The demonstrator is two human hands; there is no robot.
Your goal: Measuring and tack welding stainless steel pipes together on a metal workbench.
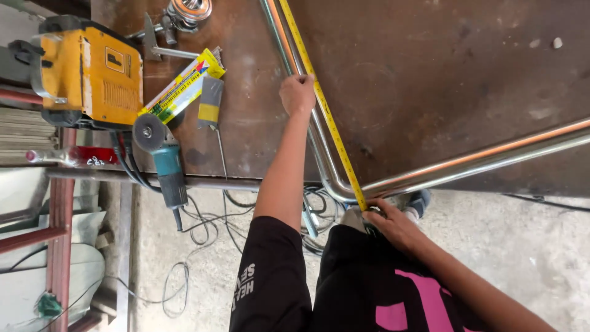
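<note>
L hand [297, 93] is out at arm's length on the steel table [430, 74], fingers curled shut, pinning the yellow tape measure [332, 132] down against the bent steel tube [319, 147]. R hand [393, 224] is at the table's near edge, right by the tube's bend, fingers closed on the tape's near end; can't tell if the tape case sits in the palm, hidden under the hand.

Tape runs taut and straight between both hands, lying along the tube's straight leg and going on past the L hand toward the top of frame. Tube is polished, two runs side by side, curving at the near edge, then heading off right across the table.

Handling, my read: tube looks stiff, fairly heavy, slick finish, so prob rolls or slides if nudged; best held near the bend w/ a full wrap. Tape blade is thin, springy, buckles if slack, so keep it pinched flat at both ends.

Rest: yellow welder box [89, 71] on table's left end, teal angle grinder [161, 157] just beside it at the edge, colourful flat packet [181, 86] and a small grey-yellow block [210, 101] near that. Cables [203, 227] loop on the concrete floor [491, 246] below
</note>
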